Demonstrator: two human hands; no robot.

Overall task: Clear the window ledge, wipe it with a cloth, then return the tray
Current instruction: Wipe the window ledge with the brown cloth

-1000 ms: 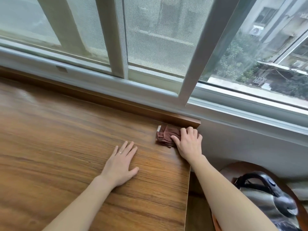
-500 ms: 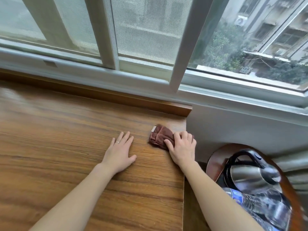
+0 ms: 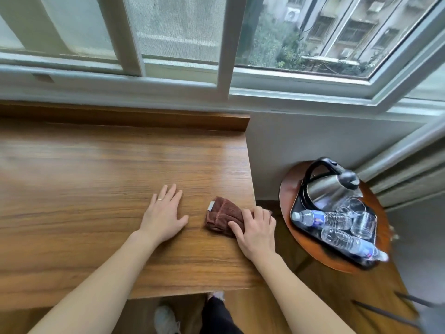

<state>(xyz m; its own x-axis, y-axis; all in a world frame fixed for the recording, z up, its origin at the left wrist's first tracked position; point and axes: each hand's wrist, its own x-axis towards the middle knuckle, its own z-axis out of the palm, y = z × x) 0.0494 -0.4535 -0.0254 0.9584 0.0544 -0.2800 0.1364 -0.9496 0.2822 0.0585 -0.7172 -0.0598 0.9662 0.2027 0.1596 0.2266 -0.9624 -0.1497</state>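
A wooden window ledge stretches below the window. A folded brown cloth with a small white tag lies near the ledge's right edge. My right hand presses on the cloth's right part, fingers bent over it. To the left of the cloth, my left hand rests flat on the wood with its fingers spread. A black tray sits on a round wooden side table to the right; it carries a steel kettle, water bottles and glasses.
A raised wooden lip runs along the ledge's back under the white window frame. A grey curtain hangs at the right. Wooden floor and my shoes show below the ledge's front edge.
My right hand has drawn the cloth back from the ledge's rear corner towards the front along the right edge. The view has tilted down, bringing the tray and side table into sight.
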